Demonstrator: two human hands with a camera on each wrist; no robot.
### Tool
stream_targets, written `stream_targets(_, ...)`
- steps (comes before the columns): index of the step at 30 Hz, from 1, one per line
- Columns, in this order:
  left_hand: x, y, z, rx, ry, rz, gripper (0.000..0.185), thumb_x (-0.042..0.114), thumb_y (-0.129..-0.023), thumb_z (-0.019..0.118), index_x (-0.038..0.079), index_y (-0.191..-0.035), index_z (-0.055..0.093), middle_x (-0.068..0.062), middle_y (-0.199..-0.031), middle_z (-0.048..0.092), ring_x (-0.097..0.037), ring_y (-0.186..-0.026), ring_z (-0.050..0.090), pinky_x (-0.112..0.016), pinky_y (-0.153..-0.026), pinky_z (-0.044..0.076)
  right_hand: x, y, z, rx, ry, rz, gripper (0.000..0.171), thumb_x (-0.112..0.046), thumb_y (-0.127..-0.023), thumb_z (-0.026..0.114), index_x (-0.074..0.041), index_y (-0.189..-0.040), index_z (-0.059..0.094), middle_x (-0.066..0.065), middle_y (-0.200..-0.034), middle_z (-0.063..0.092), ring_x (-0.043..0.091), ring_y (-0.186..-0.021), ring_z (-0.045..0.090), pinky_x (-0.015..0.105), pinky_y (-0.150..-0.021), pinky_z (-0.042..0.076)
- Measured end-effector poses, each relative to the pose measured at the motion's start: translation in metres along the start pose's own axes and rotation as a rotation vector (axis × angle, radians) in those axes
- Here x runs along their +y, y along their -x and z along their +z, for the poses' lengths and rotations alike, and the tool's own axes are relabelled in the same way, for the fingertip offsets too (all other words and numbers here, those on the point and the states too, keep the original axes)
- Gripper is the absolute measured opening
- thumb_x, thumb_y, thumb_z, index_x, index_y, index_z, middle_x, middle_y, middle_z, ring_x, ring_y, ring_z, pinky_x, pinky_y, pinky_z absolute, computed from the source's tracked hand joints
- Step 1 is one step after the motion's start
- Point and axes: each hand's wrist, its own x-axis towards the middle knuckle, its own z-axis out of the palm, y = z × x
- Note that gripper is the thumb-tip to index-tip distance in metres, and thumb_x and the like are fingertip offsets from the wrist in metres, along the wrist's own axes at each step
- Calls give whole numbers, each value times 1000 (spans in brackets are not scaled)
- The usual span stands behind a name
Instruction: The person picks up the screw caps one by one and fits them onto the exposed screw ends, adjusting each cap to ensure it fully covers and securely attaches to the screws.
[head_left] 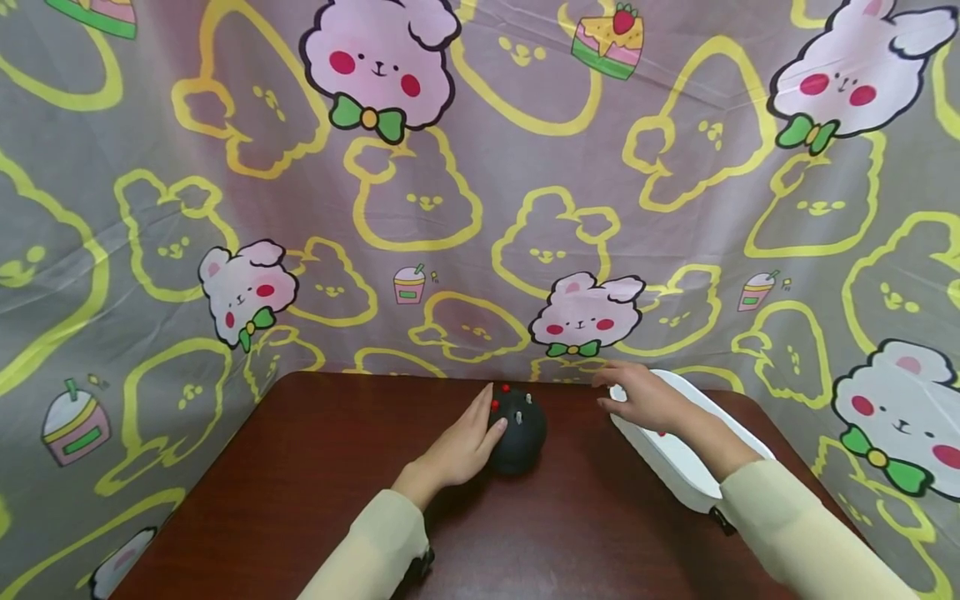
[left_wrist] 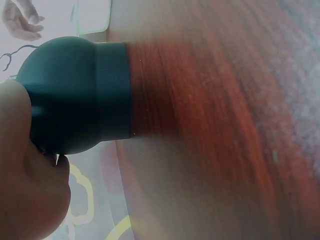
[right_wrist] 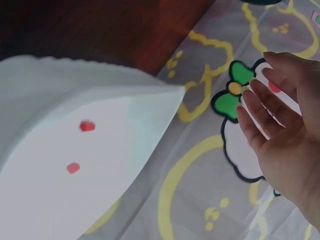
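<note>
Currently, the left hand (head_left: 459, 442) holds a black ball-shaped object (head_left: 517, 450), its thumb on the near side and its fingers along the left. This object stands upright near the middle of the brown table (head_left: 315, 467) on a short, straight-sided base, seen clearly from the left wrist. Two red pegs (head_left: 495, 404) and two pale pegs (head_left: 518, 417) stick out of its upper part. Well apart from it, the right hand (head_left: 648, 402) hovers over the far part of a long white tray (head_left: 671, 485), released, its fingers loosely bent. Two small red pieces (right_wrist: 87, 125) lie in the tray, which sits on the table's right side, partly hidden by the forearm. Both arms wear cream sleeves (head_left: 375, 542), and a grey cloth (head_left: 450, 275) printed with yellow outlines and white animal heads hangs behind the table.
</note>
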Motion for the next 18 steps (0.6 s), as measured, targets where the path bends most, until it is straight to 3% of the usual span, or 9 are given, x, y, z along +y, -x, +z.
stream_targets(7,0,0,-1,-11,-11,-5,78,55,-110,29,4,-164,8,-11,-172,9,-22,-157,13,-44,-124,21,18,10,-2,-40,24,57,18,-10,-89,76,-5,-105,71,8,-103,69,32,-94,67,48,-84,55)
stream_targets(18,1,0,-1,-7,-7,-4,78,54,-110,29,3,-164,8,-11,-172,9,-23,-157,14,-44,-124,21,45,20,-7,-131,24,121,25,-7,-86,77,4,-107,70,14,-101,70,33,-91,67,49,-80,55)
